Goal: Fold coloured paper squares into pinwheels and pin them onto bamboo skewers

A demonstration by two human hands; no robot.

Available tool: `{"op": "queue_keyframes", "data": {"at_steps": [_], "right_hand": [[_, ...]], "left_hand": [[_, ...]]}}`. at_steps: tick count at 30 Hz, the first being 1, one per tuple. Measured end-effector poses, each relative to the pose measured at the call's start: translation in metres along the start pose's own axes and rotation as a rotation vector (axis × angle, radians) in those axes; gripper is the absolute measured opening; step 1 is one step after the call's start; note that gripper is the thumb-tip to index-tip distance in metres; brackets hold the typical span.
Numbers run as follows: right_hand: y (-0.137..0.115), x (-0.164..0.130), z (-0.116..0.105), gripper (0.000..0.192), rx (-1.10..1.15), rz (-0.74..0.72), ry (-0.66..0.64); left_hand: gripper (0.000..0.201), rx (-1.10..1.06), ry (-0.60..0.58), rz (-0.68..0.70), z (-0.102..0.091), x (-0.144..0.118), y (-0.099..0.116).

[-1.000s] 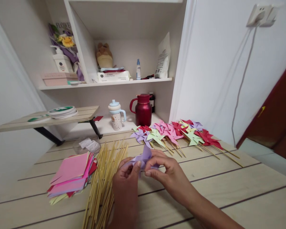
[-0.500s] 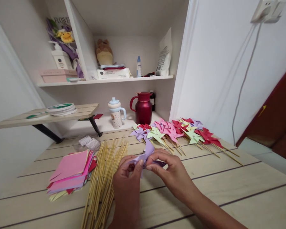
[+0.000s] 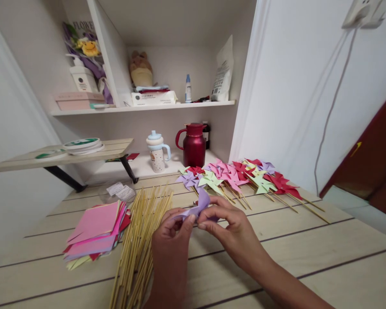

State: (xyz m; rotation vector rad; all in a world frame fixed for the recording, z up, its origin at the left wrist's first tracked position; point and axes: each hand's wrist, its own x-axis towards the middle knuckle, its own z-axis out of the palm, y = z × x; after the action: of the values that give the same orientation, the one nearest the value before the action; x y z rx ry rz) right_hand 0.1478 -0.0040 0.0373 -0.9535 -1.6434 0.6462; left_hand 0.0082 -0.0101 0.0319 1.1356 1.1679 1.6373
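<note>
A piece of folded purple paper (image 3: 201,203), shaped like a pinwheel with its blades curling up, is held between both hands above the table. My left hand (image 3: 173,234) pinches its left side with thumb and fingers. From the right, my right hand (image 3: 227,219) closes thumb and fingertips on it near the middle; the fingers hide much of the paper's centre. Just left of my left hand lies a loose bundle of thin wooden sticks (image 3: 138,244). Beyond it is a stack of coloured paper squares (image 3: 94,223), pink on top.
Finished pinwheels on sticks (image 3: 231,176) lie in a heap at the back right. A red jug (image 3: 194,146) and a pale cup (image 3: 157,154) stand behind. At left are a small raised shelf (image 3: 116,148) and a clear container (image 3: 104,195) with white labels.
Both hands keep their grip on the purple paper. Its right-hand blade, which stuck out beneath my right fingers, now shows less. The camera view has shifted slightly.
</note>
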Motion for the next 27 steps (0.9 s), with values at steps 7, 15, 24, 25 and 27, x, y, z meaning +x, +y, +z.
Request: {"op": "queue_keyframes", "data": {"at_steps": [7, 15, 24, 25, 27], "right_hand": [[-0.0006, 0.0013, -0.0013, 0.009, -0.031, -0.052, -0.021], [-0.0023, 0.0023, -0.0023, 0.01, -0.078, -0.036, -0.031], [-0.0038, 0.0009, -0.0017, 0.008, -0.094, 0.008, 0.015], [-0.0046, 0.0005, -0.0014, 0.008, -0.089, 0.014, 0.021], [-0.0061, -0.0001, -0.001, 0.008, -0.068, 0.035, 0.027]], "left_hand": [[0.006, 0.034, -0.01, 0.022, -0.0009, -0.0006, -0.0018], [0.011, 0.086, -0.031, 0.061, -0.0041, -0.001, -0.0094], [0.005, 0.05, -0.008, 0.062, -0.0023, -0.0018, -0.002], [0.006, 0.045, -0.006, 0.05, -0.0022, -0.0024, -0.0012], [0.01, 0.019, -0.007, -0.016, -0.0018, -0.0037, -0.0002]]}}
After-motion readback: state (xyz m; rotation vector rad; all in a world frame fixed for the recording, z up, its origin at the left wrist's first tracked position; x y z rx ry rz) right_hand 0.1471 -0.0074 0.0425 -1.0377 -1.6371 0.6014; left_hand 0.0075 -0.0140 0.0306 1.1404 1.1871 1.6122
